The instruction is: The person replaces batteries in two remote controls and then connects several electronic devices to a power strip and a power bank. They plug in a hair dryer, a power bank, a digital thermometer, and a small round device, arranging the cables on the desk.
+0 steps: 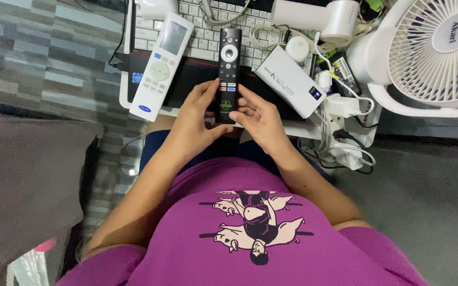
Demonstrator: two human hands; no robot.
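While both hands grasp it, black remote (pixel 229 58), left hand (pixel 194 119), right hand (pixel 261 119), white remote (pixel 161 63) beside.

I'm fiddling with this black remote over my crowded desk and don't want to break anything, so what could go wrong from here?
The black remote is pinched only at its lower end by the left hand and right hand, so it might slip onto the keyboard. The white remote overhangs the desk edge beside your left hand; a nudge could tip it off. The white power bank and loose white cables lie near your right hand and could snag.
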